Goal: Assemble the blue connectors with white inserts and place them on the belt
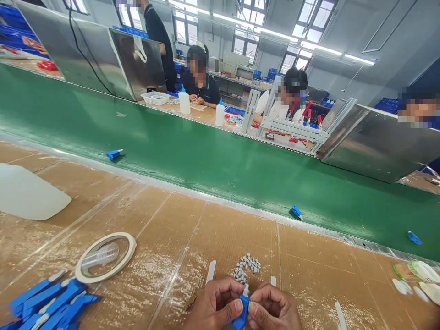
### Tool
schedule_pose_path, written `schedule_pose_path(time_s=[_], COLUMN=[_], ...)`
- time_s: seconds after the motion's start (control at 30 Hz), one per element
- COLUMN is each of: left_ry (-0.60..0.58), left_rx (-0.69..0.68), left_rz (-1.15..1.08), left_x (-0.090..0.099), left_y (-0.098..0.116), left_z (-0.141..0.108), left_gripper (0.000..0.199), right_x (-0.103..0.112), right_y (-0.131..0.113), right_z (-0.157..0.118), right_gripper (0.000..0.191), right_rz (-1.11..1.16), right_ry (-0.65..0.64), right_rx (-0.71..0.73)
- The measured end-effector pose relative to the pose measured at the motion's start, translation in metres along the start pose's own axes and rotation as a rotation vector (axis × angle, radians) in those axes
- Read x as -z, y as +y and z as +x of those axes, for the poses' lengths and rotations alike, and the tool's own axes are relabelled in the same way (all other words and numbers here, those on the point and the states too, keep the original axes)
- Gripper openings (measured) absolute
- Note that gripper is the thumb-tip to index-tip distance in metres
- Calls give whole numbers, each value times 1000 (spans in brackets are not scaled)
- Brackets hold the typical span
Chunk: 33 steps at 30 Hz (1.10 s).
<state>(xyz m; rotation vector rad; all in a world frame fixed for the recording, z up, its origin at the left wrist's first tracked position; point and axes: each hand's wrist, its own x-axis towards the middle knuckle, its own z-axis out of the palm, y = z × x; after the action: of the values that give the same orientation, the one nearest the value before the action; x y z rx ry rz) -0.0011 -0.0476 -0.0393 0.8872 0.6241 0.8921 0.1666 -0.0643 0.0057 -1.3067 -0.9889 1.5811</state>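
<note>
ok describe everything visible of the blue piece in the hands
The blue piece is narrow and plastic-looking, with a whitish tip pointing toward a cluster of grey pieces. The left hand and right hand pinch it from both sides, hiding part of it. Its lower end is near the picture's bottom edge; whether it touches the table is unclear.

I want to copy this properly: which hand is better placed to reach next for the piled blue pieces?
Probably the left hand: it is nearer the blue pile, with the right hand farther off. Both hands are holding one blue piece, though.
</note>
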Motion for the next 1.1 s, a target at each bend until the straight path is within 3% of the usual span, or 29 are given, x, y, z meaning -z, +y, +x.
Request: schedule_pose_path(time_s=[0.13,0.43,0.73,0.83,0.87,0.93,1.03,1.1], left_ry=[-14,14,-26,91,160,462,643,697], left_rx=[42,55,34,-10,-37,-109,-111,-108], left_rz=[-33,-57,40,278,462,1086,1349,1442], left_x=[-2,-3,-11,8,19,44,66,62], left_y=[3,7,26,57,71,104,145,153], left_z=[-4,-6,-5,27,44,86,139,161], left_gripper=[46,46,45,42,40,28,25,28], right_x=[5,4,10,18,22,30,38,40], right_y=[8,16,1,-11,-14,-17,-16,-13], right_z=[4,7,7,6,5,6,8,8], right_gripper=[45,47,52,58,57,51,52,54], right_rz=[133,257,276,254,251,253,265,260], right_ry=[-83,-92,-112,-12,44,143,201,204], right_rx=[-69,-161,-203,-84,-45,-3,-4,9])
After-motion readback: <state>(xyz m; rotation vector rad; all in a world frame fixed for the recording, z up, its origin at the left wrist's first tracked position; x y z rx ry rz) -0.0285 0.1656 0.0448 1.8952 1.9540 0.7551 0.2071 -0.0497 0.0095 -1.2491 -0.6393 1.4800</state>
